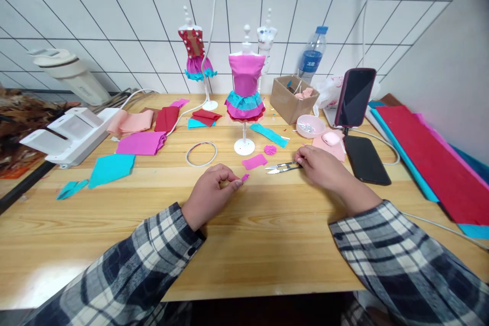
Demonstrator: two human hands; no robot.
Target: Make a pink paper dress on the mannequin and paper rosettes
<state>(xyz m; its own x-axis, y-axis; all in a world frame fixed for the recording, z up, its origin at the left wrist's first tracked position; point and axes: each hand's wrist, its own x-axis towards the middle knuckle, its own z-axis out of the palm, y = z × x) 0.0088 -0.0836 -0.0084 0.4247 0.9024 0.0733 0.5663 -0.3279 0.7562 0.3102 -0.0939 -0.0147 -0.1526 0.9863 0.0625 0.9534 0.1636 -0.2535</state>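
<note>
Nearby, on a pale wooden table, the left hand pinches a small magenta scrap between thumb and fingertip, its other fingers loosely curled. The scrap looks featherlight, limp and easily creased, best held by one edge. The right hand has its fingertips drawn together at the handle end of slim metal snips; whether it grips them is unclear. Beyond stands a miniature dress form in magenta and turquoise, before a white tiled wall.
</note>
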